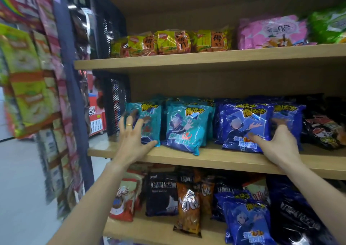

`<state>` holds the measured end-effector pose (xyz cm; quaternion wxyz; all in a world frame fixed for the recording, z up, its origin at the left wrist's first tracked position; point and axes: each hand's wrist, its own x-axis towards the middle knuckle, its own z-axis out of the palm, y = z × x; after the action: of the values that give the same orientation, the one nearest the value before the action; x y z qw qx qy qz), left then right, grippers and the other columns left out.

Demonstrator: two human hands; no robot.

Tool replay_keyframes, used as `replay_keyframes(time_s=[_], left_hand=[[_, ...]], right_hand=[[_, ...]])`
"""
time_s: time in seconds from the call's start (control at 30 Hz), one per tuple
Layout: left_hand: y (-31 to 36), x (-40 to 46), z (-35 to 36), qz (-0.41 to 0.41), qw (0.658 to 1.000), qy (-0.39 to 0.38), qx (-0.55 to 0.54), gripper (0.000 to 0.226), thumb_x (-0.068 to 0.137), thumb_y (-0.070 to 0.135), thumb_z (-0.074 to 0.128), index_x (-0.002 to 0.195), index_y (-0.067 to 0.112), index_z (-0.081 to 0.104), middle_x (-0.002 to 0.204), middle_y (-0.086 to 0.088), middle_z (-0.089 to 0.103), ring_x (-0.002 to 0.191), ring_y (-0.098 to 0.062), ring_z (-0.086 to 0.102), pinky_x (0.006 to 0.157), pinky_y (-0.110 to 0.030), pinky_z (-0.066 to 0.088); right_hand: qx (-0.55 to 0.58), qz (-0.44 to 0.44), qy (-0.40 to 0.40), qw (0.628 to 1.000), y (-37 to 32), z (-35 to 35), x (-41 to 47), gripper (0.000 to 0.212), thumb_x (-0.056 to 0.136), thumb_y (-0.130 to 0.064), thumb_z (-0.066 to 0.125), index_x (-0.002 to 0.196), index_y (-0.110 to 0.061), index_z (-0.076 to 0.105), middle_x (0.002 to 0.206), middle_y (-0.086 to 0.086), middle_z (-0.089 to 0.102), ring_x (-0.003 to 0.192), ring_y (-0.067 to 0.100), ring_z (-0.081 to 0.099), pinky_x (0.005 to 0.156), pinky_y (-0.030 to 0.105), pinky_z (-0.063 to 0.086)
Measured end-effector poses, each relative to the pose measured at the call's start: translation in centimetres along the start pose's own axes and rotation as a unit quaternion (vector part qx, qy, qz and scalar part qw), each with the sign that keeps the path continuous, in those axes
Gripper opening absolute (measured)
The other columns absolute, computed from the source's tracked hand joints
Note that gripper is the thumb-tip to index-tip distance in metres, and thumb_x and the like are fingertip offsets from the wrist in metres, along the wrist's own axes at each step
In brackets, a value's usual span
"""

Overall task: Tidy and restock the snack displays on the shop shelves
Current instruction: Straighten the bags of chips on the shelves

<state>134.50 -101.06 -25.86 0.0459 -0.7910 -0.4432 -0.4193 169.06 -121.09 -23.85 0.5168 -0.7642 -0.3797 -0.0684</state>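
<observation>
Wooden middle shelf: both hands spread, left on teal packet, right on blue packet.

Two bare forearms, no sleeves in view, no watch or wristband. Left grip: gold ring, plain band, on one of the middle fingers, nr the knuckle. Right grip: no rings visible. Nails short, unpainted as far as blur lets me tell.

Even, bright indoor light from above; glare glints on my blue snack packets; deep shadow sits under each wooden shelf; left-edge hanging packets smear with motion blur; wide-angle bending curves the edges.
</observation>
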Motion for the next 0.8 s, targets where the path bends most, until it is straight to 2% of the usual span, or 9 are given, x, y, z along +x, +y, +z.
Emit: replay_keyframes(time_s=[0.17,0.23,0.3,0.33,0.4,0.47,0.53,0.63,0.8], left_hand=[[-0.7,2.0,0.0,-0.045,0.992,-0.104,0.056,0.057,0.085,0.053,0.072,0.135,0.032,0.051,0.158,-0.008,0.040,0.149,-0.034,0.021,0.123,-0.049,0.021],[-0.1,2.0,0.2,-0.054,0.992,-0.099,0.056,0.040,0.087,0.043,0.073,0.116,0.025,0.052,0.147,-0.014,0.049,0.142,-0.038,0.028,0.120,-0.052,0.027],[0.2,1.2,0.7,-0.038,0.998,-0.042,-0.008,0.032,0.089,0.030,0.070,0.114,0.024,0.052,0.141,-0.014,0.050,0.138,-0.034,0.030,0.117,-0.055,0.031],[0.4,0.6,0.9,-0.017,0.998,0.007,-0.063,0.033,0.092,0.027,0.066,0.123,0.024,0.055,0.141,-0.010,0.049,0.137,-0.030,0.031,0.115,-0.056,0.034],[1.7,-0.9,0.6,0.032,0.981,0.080,-0.174,0.039,0.099,0.037,0.054,0.138,0.032,0.053,0.141,-0.001,0.044,0.136,-0.020,0.032,0.114,-0.051,0.037],[3.9,-2.1,0.0,0.091,0.974,0.059,-0.201,0.049,0.097,0.057,0.054,0.144,0.045,0.047,0.148,0.006,0.033,0.141,-0.015,0.029,0.113,-0.043,0.033],[5.6,-2.5,0.2,0.146,0.983,0.012,-0.113,0.067,0.087,0.073,0.062,0.147,0.052,0.040,0.155,0.004,0.024,0.146,-0.019,0.024,0.113,-0.040,0.031],[6.6,-2.3,1.5,0.120,0.986,-0.044,-0.104,0.070,0.081,0.076,0.065,0.143,0.054,0.044,0.158,0.000,0.020,0.150,-0.022,0.020,0.114,-0.044,0.040],[6.1,-1.4,2.5,0.079,0.989,-0.004,-0.125,0.059,0.081,0.058,0.076,0.134,0.041,0.055,0.148,0.000,0.031,0.141,-0.021,0.030,0.113,-0.042,0.041]], right_hand=[[-0.068,-0.006,-0.011,0.998,-0.9,0.5,-0.1,0.087,0.077,-0.057,0.079,0.144,-0.017,0.042,0.130,0.023,0.056,0.123,0.045,0.051,0.098,0.052,0.049],[-0.073,-0.007,-0.010,0.997,-0.9,0.7,-0.2,0.087,0.077,-0.059,0.078,0.145,-0.019,0.043,0.132,0.024,0.054,0.126,0.044,0.048,0.098,0.051,0.048],[-0.071,-0.012,-0.006,0.997,-0.8,0.7,-0.5,0.085,0.078,-0.059,0.077,0.145,-0.018,0.044,0.132,0.022,0.055,0.130,0.042,0.045,0.100,0.050,0.045],[-0.071,-0.014,-0.005,0.997,-0.7,0.7,-0.6,0.085,0.079,-0.059,0.076,0.146,-0.018,0.045,0.132,0.022,0.055,0.131,0.041,0.044,0.100,0.049,0.045],[-0.071,-0.015,-0.006,0.997,-0.8,0.7,-0.8,0.084,0.080,-0.059,0.075,0.147,-0.017,0.045,0.132,0.022,0.055,0.130,0.041,0.045,0.099,0.049,0.044],[-0.080,-0.018,-0.007,0.997,-0.9,0.8,-1.0,0.083,0.082,-0.059,0.073,0.148,-0.017,0.044,0.133,0.023,0.054,0.129,0.042,0.046,0.099,0.049,0.045],[-0.089,-0.021,-0.007,0.996,-0.9,1.0,-1.1,0.083,0.083,-0.061,0.071,0.149,-0.019,0.043,0.135,0.023,0.053,0.129,0.043,0.046,0.099,0.050,0.045],[-0.093,-0.031,-0.015,0.995,-0.8,0.9,-1.2,0.084,0.084,-0.064,0.068,0.151,-0.021,0.040,0.138,0.023,0.053,0.130,0.043,0.046,0.100,0.050,0.045],[-0.094,-0.039,-0.036,0.994,-0.5,0.6,-1.0,0.090,0.080,-0.068,0.066,0.151,-0.021,0.039,0.133,0.017,0.061,0.124,0.040,0.053,0.097,0.049,0.049]])
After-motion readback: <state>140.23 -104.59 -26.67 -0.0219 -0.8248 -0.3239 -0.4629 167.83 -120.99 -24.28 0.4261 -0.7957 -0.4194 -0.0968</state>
